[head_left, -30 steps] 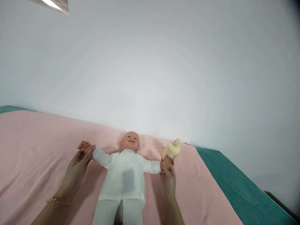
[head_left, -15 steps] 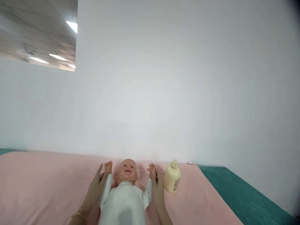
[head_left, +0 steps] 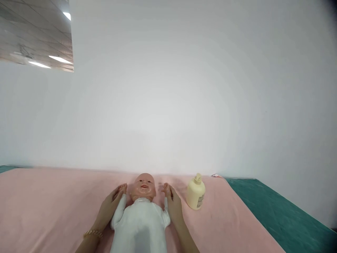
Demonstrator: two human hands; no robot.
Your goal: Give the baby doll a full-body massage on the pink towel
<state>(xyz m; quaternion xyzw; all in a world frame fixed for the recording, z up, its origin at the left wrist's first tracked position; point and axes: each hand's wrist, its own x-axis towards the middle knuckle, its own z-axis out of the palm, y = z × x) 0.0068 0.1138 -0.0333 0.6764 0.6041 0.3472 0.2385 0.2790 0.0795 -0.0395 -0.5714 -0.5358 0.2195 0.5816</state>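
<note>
A baby doll point(head_left: 140, 219) in a white long-sleeved outfit lies on its back on a pink cloth point(head_left: 60, 207), arms raised beside its head. My left hand point(head_left: 108, 208), with a beaded bracelet at the wrist, is closed around the doll's hand on the left side. On the other side, my right hand point(head_left: 174, 208) closes its fingers and thumb on the doll's other hand. The doll's small fingers show past my fingertips. Its legs are out of the frame. A pale yellow pump bottle point(head_left: 195, 195) stands upright to the right of my right hand, apart from it.
A white wall point(head_left: 168, 88) rises directly behind the cloth. Green covering point(head_left: 273, 207) shows beyond the cloth's right edge. A small tag-like piece point(head_left: 216, 175) lies at the far right corner. Ceiling lights appear through an opening at upper left.
My fingers have gone from resting alongside the doll's wrists to closing on its hands. The doll's arms have shifted slightly. The whole view has moved a little.
</note>
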